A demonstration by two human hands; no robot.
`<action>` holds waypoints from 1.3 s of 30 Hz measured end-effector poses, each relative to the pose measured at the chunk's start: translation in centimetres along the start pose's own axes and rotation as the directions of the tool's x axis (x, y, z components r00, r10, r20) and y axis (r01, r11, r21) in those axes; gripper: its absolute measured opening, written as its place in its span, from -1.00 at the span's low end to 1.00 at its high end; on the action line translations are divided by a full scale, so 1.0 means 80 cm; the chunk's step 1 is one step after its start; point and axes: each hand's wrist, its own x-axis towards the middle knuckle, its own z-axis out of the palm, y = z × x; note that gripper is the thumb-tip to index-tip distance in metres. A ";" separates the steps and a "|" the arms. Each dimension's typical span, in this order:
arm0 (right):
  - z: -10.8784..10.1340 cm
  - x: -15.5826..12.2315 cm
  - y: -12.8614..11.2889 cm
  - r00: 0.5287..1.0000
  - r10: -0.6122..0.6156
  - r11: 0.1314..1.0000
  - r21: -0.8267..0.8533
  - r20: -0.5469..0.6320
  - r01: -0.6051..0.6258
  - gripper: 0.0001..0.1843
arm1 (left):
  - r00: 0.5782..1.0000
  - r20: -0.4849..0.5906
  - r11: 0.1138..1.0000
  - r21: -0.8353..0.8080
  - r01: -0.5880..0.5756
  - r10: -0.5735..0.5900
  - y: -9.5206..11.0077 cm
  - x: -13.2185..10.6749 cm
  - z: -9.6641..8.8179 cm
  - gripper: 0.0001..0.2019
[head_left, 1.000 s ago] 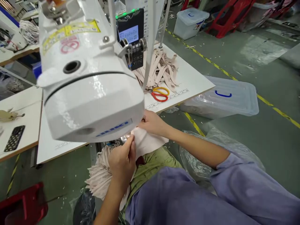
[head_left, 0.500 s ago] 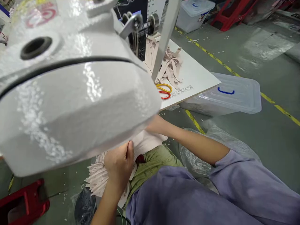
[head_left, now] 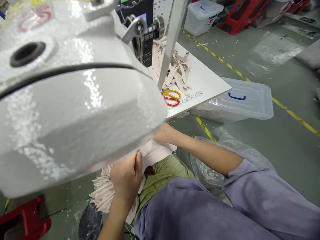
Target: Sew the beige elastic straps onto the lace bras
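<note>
A big white sewing machine head (head_left: pixel 87 110) fills the upper left and blocks the view beneath it. At its lower edge my left hand (head_left: pixel 127 173) is closed, thumb on top, gripping pale pink fabric (head_left: pixel 158 151). My right hand (head_left: pixel 163 132) reaches under the machine's right end and rests by the same fabric; its fingers are hidden behind the machine. Below and left of my left hand hangs a bunch of gathered pale pink pieces (head_left: pixel 105 191). Green cloth (head_left: pixel 170 168) lies across my lap.
On the white table (head_left: pixel 210 81) lie pale fabric strips (head_left: pixel 178 71), scissors (head_left: pixel 172 98) with yellow and red handles, and a printed ruler. Lidded plastic boxes (head_left: pixel 250 96) stand on the floor beyond. A red stool (head_left: pixel 27 213) is at lower left, plastic sheeting (head_left: pixel 207 166) at right.
The view has shifted slightly, so the machine and table appear a little further left. Both hands keep nearly the same position at the fabric.
</note>
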 end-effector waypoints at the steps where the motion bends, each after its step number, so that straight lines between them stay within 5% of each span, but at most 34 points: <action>1: 0.000 0.000 0.000 1.000 0.002 1.000 0.002 -0.002 -0.002 -0.79 | 1.000 0.003 1.000 -0.001 0.002 -0.002 0.000 0.000 0.000 -0.75; 13: 0.007 0.002 0.000 1.000 -0.008 0.998 -0.055 -0.023 0.007 -0.76 | 0.997 0.009 0.996 0.035 0.081 -0.082 -0.006 -0.007 -0.004 -0.73; 24: 0.008 -0.002 0.012 0.996 -0.027 0.999 0.015 -0.089 0.028 -0.81 | 0.999 -0.038 0.999 0.040 0.021 -0.019 -0.013 -0.012 -0.008 -0.77; 27: 0.003 -0.014 0.049 0.992 -0.039 0.998 0.034 -0.123 0.044 -0.76 | 1.000 -0.014 0.999 0.029 0.017 -0.016 -0.011 -0.010 -0.008 -0.77; 30: 0.002 -0.036 0.116 0.993 0.025 0.997 -0.070 -0.114 -0.033 -0.73 | 1.000 0.003 1.000 0.025 0.004 -0.004 -0.009 -0.007 -0.007 -0.77; 35: -0.002 -0.069 0.239 0.969 0.221 0.936 -0.305 0.114 -0.178 -0.56 | 1.000 0.003 0.999 0.028 -0.031 0.031 -0.007 -0.004 -0.006 -0.77; 39: -0.016 -0.081 0.292 0.903 0.310 0.910 -0.367 0.298 -0.192 -0.62 | 1.000 0.006 0.999 0.017 -0.027 0.027 -0.005 -0.005 -0.005 -0.78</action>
